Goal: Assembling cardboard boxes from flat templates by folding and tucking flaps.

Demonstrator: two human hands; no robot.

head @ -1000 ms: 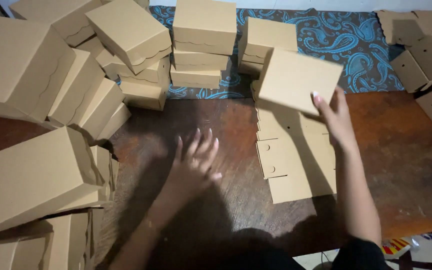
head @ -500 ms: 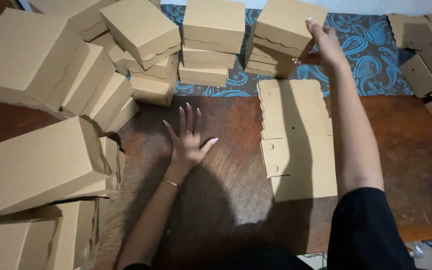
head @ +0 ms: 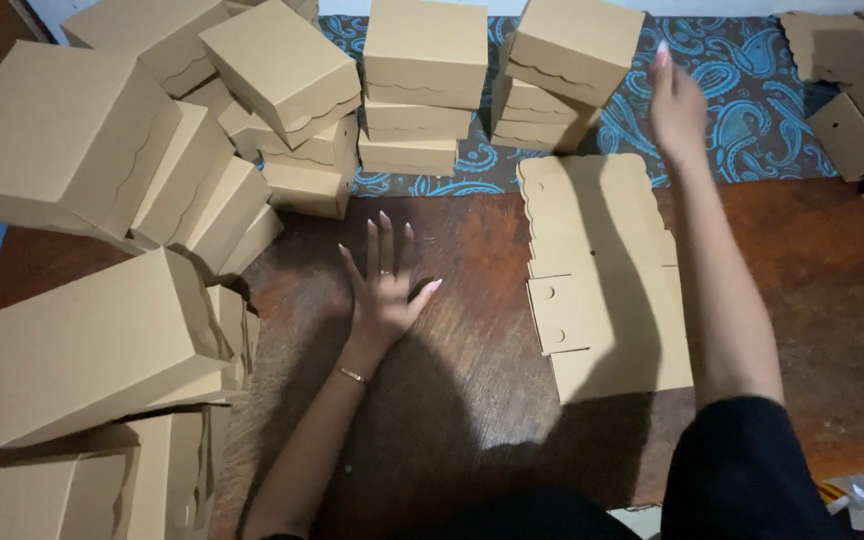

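Note:
My left hand (head: 384, 283) lies flat on the dark wooden table (head: 452, 350), fingers spread, holding nothing. My right hand (head: 676, 105) reaches far forward, fingers loose, just right of a folded brown cardboard box (head: 576, 45) that tops a stack at the back. The hand is empty and does not grip the box. A pile of flat, unfolded cardboard blanks (head: 602, 275) lies on the table between my arms, under my right forearm.
Several folded brown boxes stand in stacks at the back centre (head: 422, 85) and lie in tumbled piles on the left (head: 102, 350). More flat blanks sit at the far right (head: 857, 110). A blue paisley cloth (head: 752, 110) covers the back of the table.
My right hand carried a folded box up to the back stack, set it on top and let go. My left hand stayed flat on the table.

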